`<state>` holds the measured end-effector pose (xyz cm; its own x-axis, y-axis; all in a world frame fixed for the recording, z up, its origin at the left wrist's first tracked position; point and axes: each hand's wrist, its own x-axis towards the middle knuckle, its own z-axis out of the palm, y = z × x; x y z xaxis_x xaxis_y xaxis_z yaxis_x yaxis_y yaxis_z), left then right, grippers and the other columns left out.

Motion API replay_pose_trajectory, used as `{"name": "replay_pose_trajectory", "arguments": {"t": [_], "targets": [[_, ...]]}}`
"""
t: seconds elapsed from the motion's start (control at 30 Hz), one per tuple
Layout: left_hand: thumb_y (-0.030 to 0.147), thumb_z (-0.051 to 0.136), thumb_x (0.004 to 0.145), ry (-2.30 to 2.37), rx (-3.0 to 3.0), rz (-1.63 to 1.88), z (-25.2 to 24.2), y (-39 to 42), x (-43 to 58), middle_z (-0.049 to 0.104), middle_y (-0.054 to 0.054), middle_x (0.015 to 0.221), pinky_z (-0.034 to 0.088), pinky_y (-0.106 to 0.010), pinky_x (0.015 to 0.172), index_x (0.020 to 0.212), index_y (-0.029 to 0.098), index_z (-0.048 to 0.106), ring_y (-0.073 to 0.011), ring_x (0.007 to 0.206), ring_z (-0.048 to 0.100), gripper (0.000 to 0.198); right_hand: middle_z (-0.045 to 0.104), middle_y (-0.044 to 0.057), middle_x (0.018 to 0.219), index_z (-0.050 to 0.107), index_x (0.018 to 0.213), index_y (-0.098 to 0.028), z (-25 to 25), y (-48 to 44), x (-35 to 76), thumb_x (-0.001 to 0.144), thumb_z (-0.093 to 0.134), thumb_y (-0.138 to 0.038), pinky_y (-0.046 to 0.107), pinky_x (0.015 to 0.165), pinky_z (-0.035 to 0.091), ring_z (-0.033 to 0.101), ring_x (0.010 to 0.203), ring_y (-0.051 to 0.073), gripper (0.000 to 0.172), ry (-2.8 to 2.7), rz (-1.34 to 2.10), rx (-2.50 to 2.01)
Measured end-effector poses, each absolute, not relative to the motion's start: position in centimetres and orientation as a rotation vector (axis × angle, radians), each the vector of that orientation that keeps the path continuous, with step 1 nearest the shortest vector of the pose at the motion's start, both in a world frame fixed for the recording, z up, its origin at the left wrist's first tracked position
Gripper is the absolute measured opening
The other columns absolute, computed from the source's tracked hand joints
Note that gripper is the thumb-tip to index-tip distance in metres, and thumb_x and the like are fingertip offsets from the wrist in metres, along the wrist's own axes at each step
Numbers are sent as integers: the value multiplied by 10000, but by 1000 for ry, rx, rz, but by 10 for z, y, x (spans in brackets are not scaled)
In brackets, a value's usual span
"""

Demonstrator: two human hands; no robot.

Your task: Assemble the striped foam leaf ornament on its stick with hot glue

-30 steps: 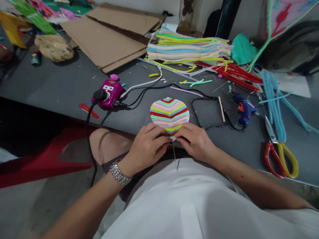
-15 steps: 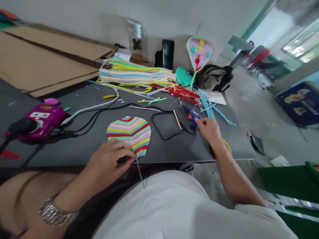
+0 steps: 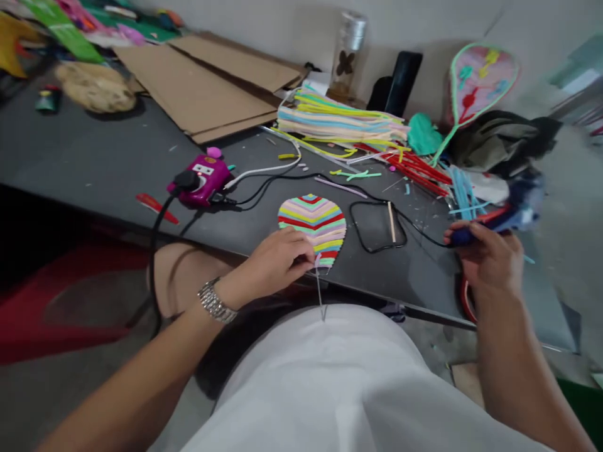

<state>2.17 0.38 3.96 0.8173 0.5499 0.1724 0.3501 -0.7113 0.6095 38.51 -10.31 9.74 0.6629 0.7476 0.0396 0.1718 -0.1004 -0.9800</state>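
My left hand (image 3: pixel 277 260), with a metal watch on its wrist, is closed in a pinch at the lower tip of a striped pipe-cleaner fan (image 3: pixel 325 220). A small lilac end shows at the fingertips. From that tip a thin wire stem (image 3: pixel 320 295) sticks out past the table edge toward my shirt. The fan lies flat near the front edge, its lower left covered by my fingers. At the right, my right hand (image 3: pixel 494 257) grips a blue hot glue gun (image 3: pixel 511 207), raised off the table and blurred. Its black cord runs left from the handle.
A purple power adapter (image 3: pixel 205 179) with plugs stands at left, near red scissors (image 3: pixel 157 207). Bundled pipe cleaners (image 3: pixel 343 122), cardboard sheets (image 3: pixel 211 81), a glass bottle (image 3: pixel 346 56) and a phone (image 3: pixel 404 81) line the wall. A finished fan (image 3: pixel 483 85) leans at back right.
My right hand has picked the glue gun up off the table and lifted it. My left hand still pinches the fan's tip. The view has swung left.
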Motion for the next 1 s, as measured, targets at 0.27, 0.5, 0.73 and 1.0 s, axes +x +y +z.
{"name": "replay_pose_trajectory", "arguments": {"t": [0.27, 0.5, 0.73, 1.0], "targets": [[236, 594, 973, 732, 2145, 596, 40, 5, 17, 738, -20, 915, 491, -298, 841, 912, 202, 673, -171, 876, 644, 106, 745, 38, 745, 769, 946, -213, 111, -121, 338, 693, 878, -341, 260, 473, 448, 579, 506, 128, 304, -962, 1227, -1560], [254, 622, 966, 739, 2056, 670, 37, 6, 17, 771, -24, 934, 506, -293, 860, 935, 202, 717, -172, 907, 677, 113, 768, 40, 840, 784, 875, -170, 87, -116, 291, 767, 856, -488, 312, 740, 578, 662, 752, 180, 344, -1369, 1386, -1700], [266, 630, 984, 714, 2060, 708, 30, 7, 14, 776, -27, 942, 499, -297, 876, 936, 205, 728, -167, 918, 673, 125, 764, 55, 908, 766, 1002, -170, 82, -116, 282, 870, 756, -554, 302, 729, 584, 681, 802, 198, 406, -1504, 1340, -1673], [236, 632, 982, 665, 2075, 768, 27, 8, 14, 778, -31, 939, 503, -302, 871, 931, 199, 719, -167, 910, 691, 108, 698, 42, 855, 739, 911, -184, 82, -115, 285, 925, 708, -531, 257, 684, 530, 632, 781, 173, 349, -1759, 1224, -1711]]}}
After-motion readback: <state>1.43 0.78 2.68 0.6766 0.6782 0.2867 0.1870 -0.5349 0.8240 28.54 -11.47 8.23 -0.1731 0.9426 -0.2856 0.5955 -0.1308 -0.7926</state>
